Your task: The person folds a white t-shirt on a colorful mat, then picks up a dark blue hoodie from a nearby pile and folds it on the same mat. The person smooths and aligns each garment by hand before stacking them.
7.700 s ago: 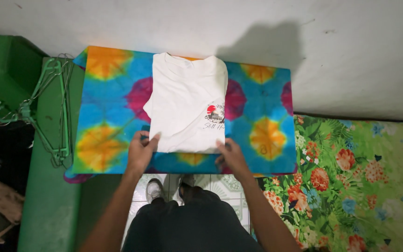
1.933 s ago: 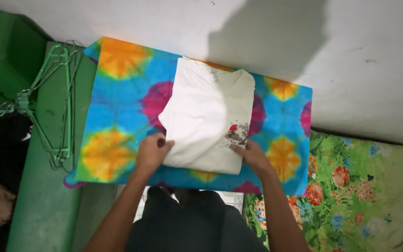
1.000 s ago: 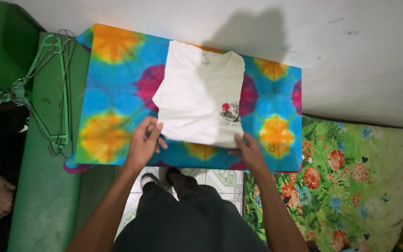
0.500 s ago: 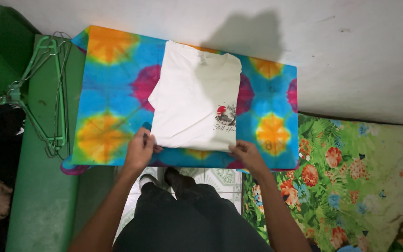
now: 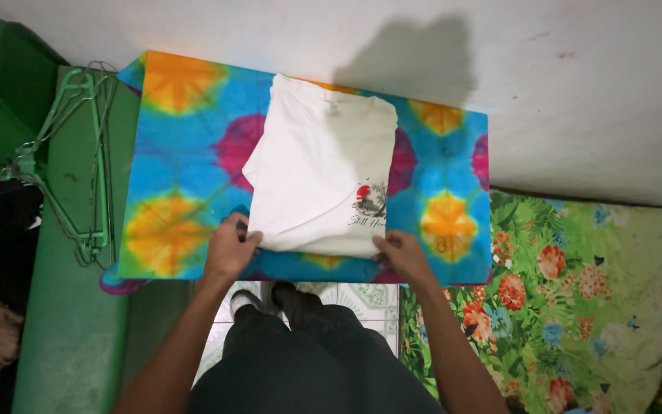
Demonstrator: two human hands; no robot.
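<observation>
A: 2 hands pinch the folded white T-shirt's near hem, left hand and right hand at its corners on the tie-dye cloth

B: Best lift both corners level, I'd judge, fold staying square

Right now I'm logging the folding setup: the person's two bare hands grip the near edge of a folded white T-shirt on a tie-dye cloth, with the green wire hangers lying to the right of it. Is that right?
Not quite. The head view shows the green wire hangers lying left of the tie-dye cloth, on the green surface. The rest holds: left hand and right hand grip the near edge of the folded white T-shirt.
</observation>
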